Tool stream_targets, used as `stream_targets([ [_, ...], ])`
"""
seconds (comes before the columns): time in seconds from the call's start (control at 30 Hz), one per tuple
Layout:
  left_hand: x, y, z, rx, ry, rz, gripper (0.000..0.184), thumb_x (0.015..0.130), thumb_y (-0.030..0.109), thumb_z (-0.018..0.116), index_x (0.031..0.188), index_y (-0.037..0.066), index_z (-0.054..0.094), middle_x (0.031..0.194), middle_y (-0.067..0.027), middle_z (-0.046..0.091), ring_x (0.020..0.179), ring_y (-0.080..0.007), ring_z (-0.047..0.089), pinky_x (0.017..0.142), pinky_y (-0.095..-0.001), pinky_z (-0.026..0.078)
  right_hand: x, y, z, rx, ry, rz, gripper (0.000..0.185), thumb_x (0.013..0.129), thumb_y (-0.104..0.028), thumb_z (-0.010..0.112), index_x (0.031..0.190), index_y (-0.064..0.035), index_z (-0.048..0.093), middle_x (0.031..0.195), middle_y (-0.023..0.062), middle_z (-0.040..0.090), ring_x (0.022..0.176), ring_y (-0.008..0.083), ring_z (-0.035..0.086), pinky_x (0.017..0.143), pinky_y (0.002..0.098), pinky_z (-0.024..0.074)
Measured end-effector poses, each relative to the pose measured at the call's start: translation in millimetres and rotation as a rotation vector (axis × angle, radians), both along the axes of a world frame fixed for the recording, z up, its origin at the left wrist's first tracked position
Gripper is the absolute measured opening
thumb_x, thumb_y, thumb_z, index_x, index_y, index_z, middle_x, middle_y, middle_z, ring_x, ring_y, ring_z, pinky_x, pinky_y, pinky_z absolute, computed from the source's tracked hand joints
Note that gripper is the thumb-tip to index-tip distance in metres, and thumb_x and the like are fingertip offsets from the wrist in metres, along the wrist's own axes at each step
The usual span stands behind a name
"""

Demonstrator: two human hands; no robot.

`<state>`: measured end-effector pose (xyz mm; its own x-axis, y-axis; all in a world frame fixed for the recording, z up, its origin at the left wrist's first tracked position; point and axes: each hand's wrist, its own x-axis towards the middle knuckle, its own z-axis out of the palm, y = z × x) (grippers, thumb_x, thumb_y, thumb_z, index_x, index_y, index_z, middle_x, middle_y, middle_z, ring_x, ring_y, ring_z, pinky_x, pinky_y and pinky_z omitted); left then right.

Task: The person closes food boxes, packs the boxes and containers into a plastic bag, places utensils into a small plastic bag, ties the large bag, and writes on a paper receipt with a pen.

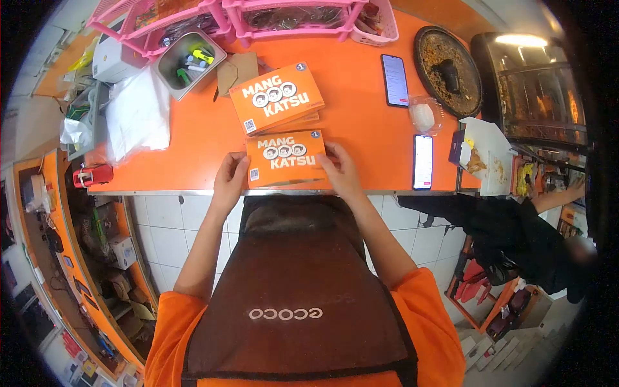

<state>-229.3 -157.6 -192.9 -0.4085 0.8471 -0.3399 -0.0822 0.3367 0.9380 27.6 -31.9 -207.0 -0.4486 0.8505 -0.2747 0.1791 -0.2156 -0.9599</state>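
Observation:
An orange cardboard food box (pixel 287 158) printed "MANG KATSU" lies near the front edge of the orange table. My left hand (pixel 230 184) has its fingers curled at the box's left edge, thumb against the side. At the right edge, my right hand (pixel 340 173) grips the box with the thumb over its top. Just behind is a second, matching box (pixel 278 98), slightly turned, resting on another one whose edge shows beneath it.
Pink baskets (pixel 293 16) line the back, near a metal bin of markers (pixel 191 64). At right are two phones (pixel 422 161), a clear container of rice (pixel 423 117), an open food box (pixel 487 158) and a round dark tray (pixel 449 71). A person in black (pixel 516 235) stands beyond the right end.

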Motion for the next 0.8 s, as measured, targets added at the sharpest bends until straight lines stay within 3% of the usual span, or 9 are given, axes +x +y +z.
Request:
stream_targets([
  [0.17,4.2,10.0,38.4,-0.212,-0.032,0.060,0.036,0.103,0.036,0.061,0.111,0.001,0.061,0.103,-0.0037,0.064,0.101,-0.0117,0.056,0.092,-0.0278,0.045,-2.7,10.8,44.8,-0.195,-0.049,0.020,0.053,0.103,-0.035,0.061,0.137,0.0042,0.053,0.124,0.0152,0.065,0.114,0.0196,0.062,0.094,0.0330,0.0508],
  [0.3,9.6,13.6,46.4,-0.213,-0.065,0.101,0.038,0.105,0.034,0.056,0.119,-0.001,0.059,0.114,-0.0064,0.064,0.111,-0.0139,0.056,0.099,-0.0288,0.043,-7.0,8.1,42.0,-0.252,0.042,0.010,0.058,0.105,-0.033,0.057,0.146,0.0051,0.043,0.135,0.0164,0.059,0.123,0.0205,0.058,0.101,0.0350,0.0478],
  [0.47,21.6,-1.9,27.2,-0.083,-0.021,0.049,0.044,0.108,0.027,0.051,0.139,-0.004,0.052,0.131,-0.0109,0.061,0.120,-0.0173,0.056,0.108,-0.0311,0.040,-4.6,-13.9,29.9,0.073,0.045,0.076,0.062,0.107,-0.024,0.046,0.158,0.0028,0.022,0.156,0.0219,0.040,0.137,0.0265,0.047,0.112,0.0384,0.0397],
  [0.5,21.8,-7.2,18.0,-0.040,-0.033,0.019,0.046,0.108,0.025,0.049,0.144,-0.004,0.048,0.139,-0.0165,0.057,0.125,-0.0240,0.054,0.112,-0.0359,0.038,-3.0,-17.2,23.8,0.133,0.058,0.097,0.062,0.108,-0.022,0.043,0.160,0.0020,0.019,0.159,0.0230,0.036,0.141,0.0288,0.044,0.114,0.0393,0.0371],
  [0.6,21.2,-21.9,-12.0,0.003,0.539,-0.120,0.048,0.108,0.024,0.047,0.146,-0.004,0.045,0.144,-0.0218,0.052,0.133,-0.0327,0.046,0.115,-0.0419,0.034,10.9,-16.1,7.8,0.459,-0.138,0.291,0.061,0.106,-0.020,0.041,0.161,-0.0006,0.021,0.164,0.0251,0.027,0.149,0.0371,0.031,0.120,0.0462,0.0264],
  [0.63,24.7,-20.4,-7.2,-0.006,0.575,-0.146,0.047,0.108,0.021,0.044,0.148,-0.004,0.044,0.148,-0.0255,0.047,0.137,-0.0389,0.038,0.116,-0.0475,0.030,15.0,-15.1,-2.8,0.553,-0.232,0.322,0.061,0.105,-0.020,0.041,0.161,-0.0019,0.023,0.164,0.0249,0.026,0.150,0.0388,0.029,0.121,0.0484,0.0236],
  [0.7,25.5,-19.6,-16.2,0.038,0.696,-0.184,0.048,0.107,0.020,0.045,0.149,-0.003,0.042,0.149,-0.0240,0.046,0.138,-0.0390,0.037,0.117,-0.0486,0.029,19.6,-13.9,-19.5,0.738,-0.421,0.382,0.062,0.104,-0.022,0.042,0.161,-0.0043,0.025,0.164,0.0246,0.026,0.151,0.0422,0.023,0.122,0.0527,0.0180],
  [0.8,21.5,-15.4,-33.9,0.155,0.857,-0.153,0.050,0.106,0.020,0.047,0.152,0.000,0.041,0.152,-0.0211,0.044,0.140,-0.0396,0.035,0.117,-0.0512,0.027,22.4,-5.8,-25.6,0.827,-0.475,0.421,0.060,0.103,-0.025,0.044,0.159,-0.0070,0.031,0.164,0.0236,0.027,0.152,0.0423,0.021,0.122,0.0562,0.0154],
])
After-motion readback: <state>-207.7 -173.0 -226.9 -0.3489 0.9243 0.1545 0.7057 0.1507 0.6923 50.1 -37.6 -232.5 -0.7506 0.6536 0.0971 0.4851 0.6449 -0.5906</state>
